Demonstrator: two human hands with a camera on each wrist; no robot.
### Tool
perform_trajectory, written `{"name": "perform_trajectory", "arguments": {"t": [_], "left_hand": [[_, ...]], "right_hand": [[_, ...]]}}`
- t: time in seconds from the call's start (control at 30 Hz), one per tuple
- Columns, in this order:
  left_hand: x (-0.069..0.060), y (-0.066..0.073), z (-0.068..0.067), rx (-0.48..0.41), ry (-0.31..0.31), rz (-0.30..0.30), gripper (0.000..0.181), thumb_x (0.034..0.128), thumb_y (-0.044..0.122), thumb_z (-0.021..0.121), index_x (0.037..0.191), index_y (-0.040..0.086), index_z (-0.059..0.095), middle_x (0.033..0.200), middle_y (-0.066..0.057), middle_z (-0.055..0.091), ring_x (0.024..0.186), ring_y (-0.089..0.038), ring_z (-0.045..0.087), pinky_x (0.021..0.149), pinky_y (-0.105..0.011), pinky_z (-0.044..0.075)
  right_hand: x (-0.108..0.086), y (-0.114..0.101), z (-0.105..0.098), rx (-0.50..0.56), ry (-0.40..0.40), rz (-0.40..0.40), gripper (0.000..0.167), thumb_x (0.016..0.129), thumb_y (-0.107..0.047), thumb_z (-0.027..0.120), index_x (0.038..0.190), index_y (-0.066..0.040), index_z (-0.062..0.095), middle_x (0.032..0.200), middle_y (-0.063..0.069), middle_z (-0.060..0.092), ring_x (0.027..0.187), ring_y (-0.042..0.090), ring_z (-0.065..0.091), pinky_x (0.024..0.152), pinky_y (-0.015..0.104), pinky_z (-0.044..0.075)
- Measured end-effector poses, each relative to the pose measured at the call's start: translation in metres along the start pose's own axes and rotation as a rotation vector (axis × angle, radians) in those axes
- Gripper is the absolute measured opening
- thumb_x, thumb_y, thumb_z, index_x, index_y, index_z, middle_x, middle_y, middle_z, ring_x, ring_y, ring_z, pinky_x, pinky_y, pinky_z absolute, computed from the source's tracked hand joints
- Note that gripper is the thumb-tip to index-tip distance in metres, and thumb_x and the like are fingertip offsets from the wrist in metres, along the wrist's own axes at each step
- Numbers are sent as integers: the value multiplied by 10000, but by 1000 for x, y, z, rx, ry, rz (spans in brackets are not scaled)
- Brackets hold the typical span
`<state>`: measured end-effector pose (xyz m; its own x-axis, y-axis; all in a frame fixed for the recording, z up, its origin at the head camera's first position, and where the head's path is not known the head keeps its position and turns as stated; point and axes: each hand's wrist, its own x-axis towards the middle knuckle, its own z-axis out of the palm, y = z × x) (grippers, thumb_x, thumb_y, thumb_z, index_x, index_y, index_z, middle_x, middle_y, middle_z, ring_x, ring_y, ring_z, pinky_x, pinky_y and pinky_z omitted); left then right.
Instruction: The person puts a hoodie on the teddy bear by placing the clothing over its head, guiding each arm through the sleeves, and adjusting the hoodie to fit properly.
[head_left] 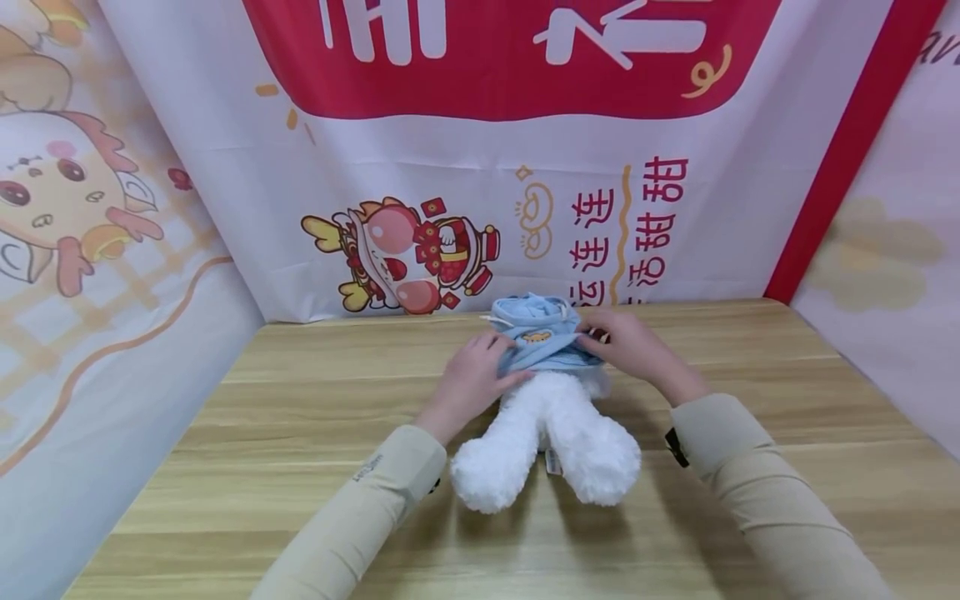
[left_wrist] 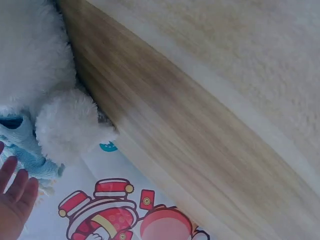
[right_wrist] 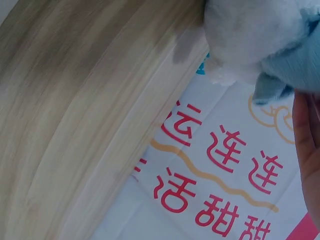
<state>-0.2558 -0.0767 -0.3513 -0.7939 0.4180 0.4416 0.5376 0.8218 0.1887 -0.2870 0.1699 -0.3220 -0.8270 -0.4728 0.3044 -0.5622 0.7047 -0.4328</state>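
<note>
a white, fluffy plush toy (head_left: pixel 551 400) is lying on the bench (head_left: pixel 285 433), its two stubby legs pointing toward the person, a small label (head_left: pixel 552 462) showing between them. a pale blue hoodie (head_left: pixel 551 357) with white drawstrings and a little bear patch is bunching over its upper part. the right hand (head_left: pixel 628 343) is pinching the hoodie's edge; the left hand (head_left: pixel 471 379) is touching its side, fingers apart, though whether they're gripping cloth i can't tell.

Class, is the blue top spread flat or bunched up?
Bunched up: the blue top sits in gathered folds between the left hand and the right hand.
</note>
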Motion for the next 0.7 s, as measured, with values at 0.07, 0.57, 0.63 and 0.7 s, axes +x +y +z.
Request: {"name": "perform_trajectory", "arguments": {"t": [0.07, 0.57, 0.63, 0.7], "left_hand": [[0, 0, 1, 17, 53, 52, 375, 883, 389, 661, 1134, 111, 636, 1101, -52, 650, 1006, -202, 628, 855, -334, 539], [15, 4, -10, 101, -11, 115, 269, 961, 25, 507, 1184, 119, 625, 1213, -143, 581, 1043, -249, 607, 867, -368, 548], [20, 3, -14, 126, -44, 86, 261, 974, 60, 502, 1201, 94, 627, 1209, -154, 557, 1049, -258, 580, 868, -370, 544], [24, 2, -17, 179, -51, 82, 248, 972, 105, 526, 1194, 64, 630, 1184, -150, 559, 1023, -255, 572, 864, -356, 542]], "right_hand": [[3, -1, 1, 18, 40, 31, 191, 934, -112, 589, 1066, -2, 672, 1005, 167, 678, 899, 274, 644, 768, 409, 543], [20, -7, -3, -35, 198, -133, 175, 870, 114, 546, 805, -7, 654, 960, 172, 622, 896, 317, 591, 796, 450, 522], [22, -10, -7, -92, 130, -149, 234, 858, 138, 529, 802, -17, 695, 1023, 175, 622, 960, 333, 598, 840, 462, 520], [24, -13, -11, -167, 42, -152, 260, 861, 137, 523, 861, -28, 724, 1077, 176, 612, 1013, 338, 601, 872, 467, 518]]}}
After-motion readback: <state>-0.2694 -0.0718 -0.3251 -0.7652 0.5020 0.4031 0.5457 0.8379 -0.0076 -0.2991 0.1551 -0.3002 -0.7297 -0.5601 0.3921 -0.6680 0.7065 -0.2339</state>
